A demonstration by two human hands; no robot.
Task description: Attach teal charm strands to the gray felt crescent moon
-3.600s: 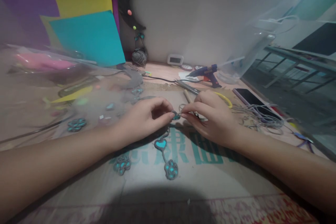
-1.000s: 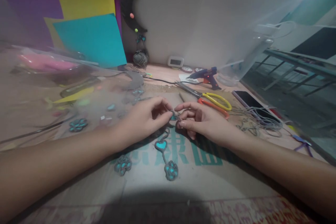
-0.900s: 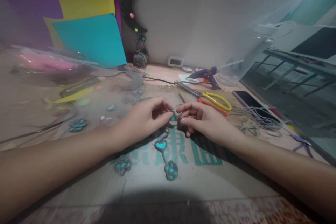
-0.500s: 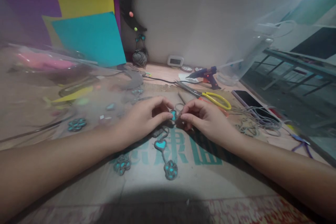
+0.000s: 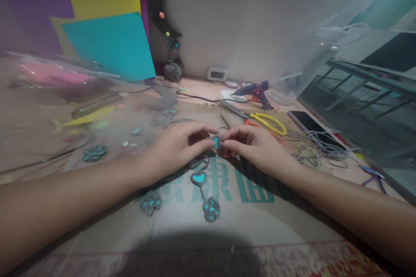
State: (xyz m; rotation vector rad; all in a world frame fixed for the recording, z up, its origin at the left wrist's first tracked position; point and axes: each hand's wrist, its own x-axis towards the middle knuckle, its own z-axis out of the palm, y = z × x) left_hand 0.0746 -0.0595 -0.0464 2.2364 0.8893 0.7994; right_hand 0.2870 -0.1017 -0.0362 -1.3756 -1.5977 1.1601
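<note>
A small turquoise piece edged with grey cord (image 5: 216, 141) is pinched between my two hands over the printed board. My left hand (image 5: 185, 140) holds its left side between thumb and fingers. The fingertips of my right hand (image 5: 250, 143) press the cord at its right side; part of the piece is hidden by them. Just below lies a cord-edged turquoise heart (image 5: 198, 178), joined by a cord to a grey and turquoise paw-shaped piece (image 5: 211, 210). Another paw-shaped piece (image 5: 151, 203) lies beside my left forearm.
Scissors with yellow and orange handles (image 5: 266, 123) lie beyond my right hand, with a glue gun (image 5: 251, 91) behind them. Loose grey cord (image 5: 328, 147) trails over a phone (image 5: 308, 125) at right. A flower-like piece (image 5: 94, 153) and plastic film are at left.
The fingertips of my right hand have moved in slightly closer to my left hand, against the turquoise piece. My left fingers have stretched a little further over it.
</note>
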